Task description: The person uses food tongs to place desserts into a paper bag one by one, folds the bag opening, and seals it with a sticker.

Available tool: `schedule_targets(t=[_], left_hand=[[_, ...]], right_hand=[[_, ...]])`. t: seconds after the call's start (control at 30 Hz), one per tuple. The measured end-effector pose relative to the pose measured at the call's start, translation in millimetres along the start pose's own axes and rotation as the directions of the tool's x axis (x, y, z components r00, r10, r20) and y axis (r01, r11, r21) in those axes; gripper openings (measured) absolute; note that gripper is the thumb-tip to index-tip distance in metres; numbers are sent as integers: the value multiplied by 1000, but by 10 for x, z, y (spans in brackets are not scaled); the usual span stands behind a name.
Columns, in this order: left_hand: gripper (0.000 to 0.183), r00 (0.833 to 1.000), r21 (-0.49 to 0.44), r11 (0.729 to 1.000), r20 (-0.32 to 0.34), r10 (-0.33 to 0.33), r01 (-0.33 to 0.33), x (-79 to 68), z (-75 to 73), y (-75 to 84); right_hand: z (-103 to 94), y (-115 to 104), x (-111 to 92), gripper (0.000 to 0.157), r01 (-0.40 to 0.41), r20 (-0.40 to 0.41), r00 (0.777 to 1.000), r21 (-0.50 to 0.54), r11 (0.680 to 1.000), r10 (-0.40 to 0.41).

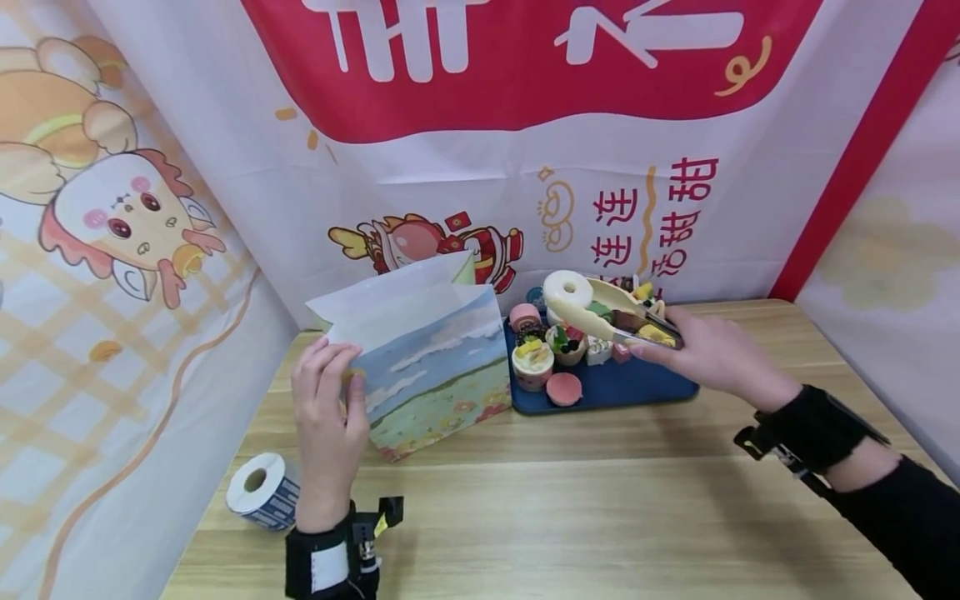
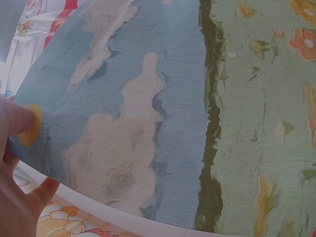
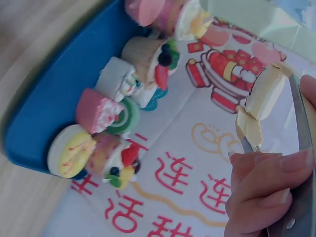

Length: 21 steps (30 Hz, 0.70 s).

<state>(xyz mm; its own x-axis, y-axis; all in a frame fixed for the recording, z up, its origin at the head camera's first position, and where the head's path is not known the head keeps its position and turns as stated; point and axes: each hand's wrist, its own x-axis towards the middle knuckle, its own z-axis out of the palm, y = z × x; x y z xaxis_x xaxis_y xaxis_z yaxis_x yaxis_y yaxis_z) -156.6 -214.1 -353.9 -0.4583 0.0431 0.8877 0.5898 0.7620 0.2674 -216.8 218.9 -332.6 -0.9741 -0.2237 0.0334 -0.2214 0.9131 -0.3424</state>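
Note:
My left hand (image 1: 326, 417) pinches the left edge of an upright paper bag (image 1: 442, 358) painted with sky, clouds and flowers. In the left wrist view the thumb (image 2: 19, 117) lies on its blue face, beside a yellow oval (image 2: 32, 126). Further right, my right hand (image 1: 712, 354) grips a pair of tongs (image 1: 622, 333) with cream tips and metal arms. A white toy doughnut (image 1: 567, 290) is held at the tips, raised over a blue tray (image 1: 637, 390). The right wrist view shows the doughnut (image 3: 266, 92) edge-on between the tips.
Several toy cakes crowd the tray, among them a cup dessert (image 1: 532, 367), a pink macaron (image 1: 564, 389) and a fruit tart (image 3: 148, 59). A roll of labels (image 1: 262, 492) stands at the left on the wooden table (image 1: 570, 500). A printed cloth (image 1: 450, 167) hangs behind.

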Motion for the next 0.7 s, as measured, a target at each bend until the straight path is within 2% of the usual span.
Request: schedule_targets(t=[0.1,0.3,0.43,0.57,0.7], left_hand=[[29,1000,0,1000,1,0,0,-12,0,-2],[27,1000,-10,1000,-19,16,-16,-5,0,1],[26,999,-13,1000,-30,23,-23,4,1,8],[27,999,-18,1000,-29,19,-20,3,3,17],[27,999,-24,1000,-32,16,-17,-3,5,25]], right_hand=[[-42,-78,7,84,-4,8,1000,1,1000,4],[-176,-271,51,78,35,21,999,44,998,-36],[-239,-397,95,73,54,-10,999,76,996,-54],[-287,-516,132,71,92,-51,995,40,995,-90],[-323,-629,151,71,125,-60,991,36,992,-123]])
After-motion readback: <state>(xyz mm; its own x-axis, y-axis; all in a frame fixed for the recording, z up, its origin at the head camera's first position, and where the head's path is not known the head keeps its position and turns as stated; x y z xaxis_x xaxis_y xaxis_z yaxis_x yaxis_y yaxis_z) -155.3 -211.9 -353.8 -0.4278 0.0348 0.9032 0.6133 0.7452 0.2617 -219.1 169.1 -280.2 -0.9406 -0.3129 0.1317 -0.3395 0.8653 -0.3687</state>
